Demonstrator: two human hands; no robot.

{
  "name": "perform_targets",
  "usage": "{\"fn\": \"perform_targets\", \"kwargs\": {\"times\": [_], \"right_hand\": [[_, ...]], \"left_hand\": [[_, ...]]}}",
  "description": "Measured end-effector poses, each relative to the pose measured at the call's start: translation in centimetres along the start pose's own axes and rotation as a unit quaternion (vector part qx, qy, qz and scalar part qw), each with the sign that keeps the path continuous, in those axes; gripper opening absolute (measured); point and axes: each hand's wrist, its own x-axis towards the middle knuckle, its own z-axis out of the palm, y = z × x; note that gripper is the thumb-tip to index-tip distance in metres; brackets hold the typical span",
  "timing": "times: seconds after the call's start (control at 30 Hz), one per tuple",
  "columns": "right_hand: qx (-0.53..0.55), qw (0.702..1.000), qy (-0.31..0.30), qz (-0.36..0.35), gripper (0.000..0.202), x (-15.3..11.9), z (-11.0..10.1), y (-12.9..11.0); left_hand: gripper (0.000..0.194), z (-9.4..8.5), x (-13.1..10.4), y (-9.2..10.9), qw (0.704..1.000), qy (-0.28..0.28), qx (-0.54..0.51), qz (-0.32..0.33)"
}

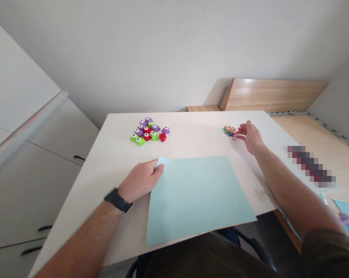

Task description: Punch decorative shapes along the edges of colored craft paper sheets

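A sheet of light blue paper (pixel 197 193) lies on the white table, its front edge reaching past the table's front edge. My left hand (pixel 142 177) grips its upper left corner, thumb on top and fingers tucked underneath. My right hand (pixel 251 136) is at the right edge of a small pile of multicoloured confetti (pixel 229 131). Its fingers are apart and stretch toward the pieces; whether the fingertips touch them is hard to make out. Toward the back left stands a cluster of small craft punches (pixel 146 130) in purple, green and red, with white tops.
The white table (pixel 192 135) backs toward a grey wall. White cabinets (pixel 47 154) with dark handles flank its left side. To the right are a wooden headboard (pixel 273 94), a bed-like surface and a pixelated patch (pixel 312 166). A dark chair shows below.
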Motion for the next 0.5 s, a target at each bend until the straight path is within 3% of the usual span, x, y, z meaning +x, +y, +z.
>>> {"fn": "perform_targets", "kwargs": {"times": [0.17, 0.5], "right_hand": [[-0.016, 0.998, 0.053, -0.004, 0.047, 0.24, -0.16, 0.24], [0.034, 0.999, -0.024, -0.010, 0.049, -0.53, 0.04, -0.13]], "left_hand": [[0.039, 0.05, 0.05, -0.04, 1.000, 0.002, 0.003, 0.005], [0.039, -0.06, -0.04, 0.04, 1.000, 0.000, 0.005, 0.006]]}}
